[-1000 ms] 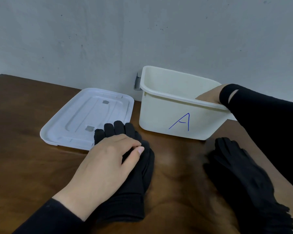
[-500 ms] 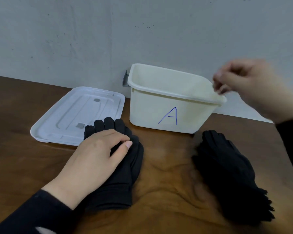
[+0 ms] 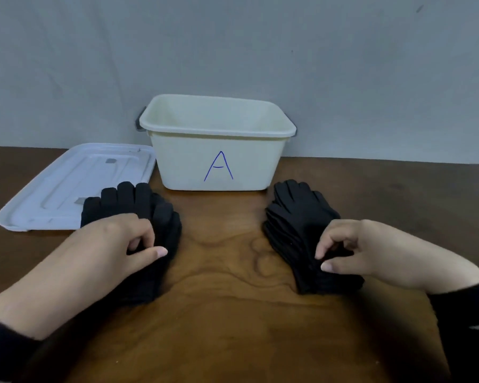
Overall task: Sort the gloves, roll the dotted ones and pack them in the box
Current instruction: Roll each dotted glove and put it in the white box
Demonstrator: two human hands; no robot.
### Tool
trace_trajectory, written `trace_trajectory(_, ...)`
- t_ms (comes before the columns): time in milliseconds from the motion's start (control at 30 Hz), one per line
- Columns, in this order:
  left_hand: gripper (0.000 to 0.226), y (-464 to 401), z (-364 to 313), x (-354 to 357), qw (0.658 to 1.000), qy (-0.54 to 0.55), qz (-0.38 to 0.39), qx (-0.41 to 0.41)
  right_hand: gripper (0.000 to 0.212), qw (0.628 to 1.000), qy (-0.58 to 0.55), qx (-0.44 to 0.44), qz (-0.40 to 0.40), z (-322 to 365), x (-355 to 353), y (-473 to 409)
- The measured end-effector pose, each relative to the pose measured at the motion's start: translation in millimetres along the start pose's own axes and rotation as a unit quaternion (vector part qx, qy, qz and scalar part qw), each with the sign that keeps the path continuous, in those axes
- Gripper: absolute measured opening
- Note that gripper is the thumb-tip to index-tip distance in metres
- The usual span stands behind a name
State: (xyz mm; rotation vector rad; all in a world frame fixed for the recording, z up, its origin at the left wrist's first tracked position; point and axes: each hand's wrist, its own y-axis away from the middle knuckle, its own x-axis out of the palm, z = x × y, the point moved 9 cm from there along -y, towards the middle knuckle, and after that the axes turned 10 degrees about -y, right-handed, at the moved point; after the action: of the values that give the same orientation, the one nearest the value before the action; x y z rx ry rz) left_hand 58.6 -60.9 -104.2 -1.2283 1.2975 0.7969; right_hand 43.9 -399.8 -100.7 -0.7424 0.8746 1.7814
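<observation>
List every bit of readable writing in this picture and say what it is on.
"A": handwritten in blue on the front wall of the cream plastic box.
The pale plastic lid lying flat beside it carries two small grey patches; no writing can be made out on them.
Nothing else readable.

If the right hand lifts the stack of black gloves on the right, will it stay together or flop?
The glove stack looks like soft fabric, so it would probably sag and droop. Its layers lie loose and fanned at the edges, so some may slide off. The right hand pinches only the near edge, so likely only the top glove lifts.
</observation>
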Motion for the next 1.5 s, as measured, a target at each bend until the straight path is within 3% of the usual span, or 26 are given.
trace_trajectory(267,0.034,9.7,3.8,3.0,0.999,0.039,0.014,0.011,0.005,0.999,0.035,-0.029,-0.001,-0.1,7.2,-8.6)
trace_trajectory(400,0.035,9.6,3.9,5.1,0.999,0.038,0.019,0.014,0.007,0.999,-0.014,-0.031,-0.004,-0.6,1.4,-3.6)
trace_trajectory(500,0.032,9.9,3.5,5.0,0.999,0.041,0.018,0.017,0.008,0.988,-0.086,-0.06,-0.113,5.7,-19.3,-1.1)
trace_trajectory(633,0.027,11.7,0.9,2.8,0.999,0.037,0.025,0.025,0.011,0.939,-0.153,-0.103,-0.291,14.3,-45.2,8.5)
trace_trajectory(900,0.035,10.2,-1.6,3.0,0.998,0.038,0.04,0.018,0.003,0.866,-0.233,-0.146,-0.418,29.9,-50.5,28.3)
trace_trajectory(1033,0.028,12.1,1.2,1.8,0.999,0.038,0.03,0.014,0.015,0.861,-0.246,-0.168,-0.413,52.9,-48.4,33.2)
trace_trajectory(1200,0.027,10.5,1.2,1.7,0.998,0.057,0.023,0.008,0.028,0.901,-0.224,-0.148,-0.341,94.5,-45.8,29.8)
trace_trajectory(1300,0.028,11.1,3.2,-0.4,0.998,0.062,0.013,0.007,0.011,0.93,-0.21,-0.131,-0.271,120.0,-47.9,10.8)
trace_trajectory(1400,0.029,11.9,3.2,-1.3,0.998,0.06,0.009,0.009,0.014,0.948,-0.192,-0.096,-0.236,137.6,-51.2,-13.6)
trace_trajectory(1500,0.029,12.8,3.5,-3.3,0.998,0.066,0.008,0.009,0.011,0.932,-0.223,-0.119,-0.26,154.1,-62.7,-29.2)
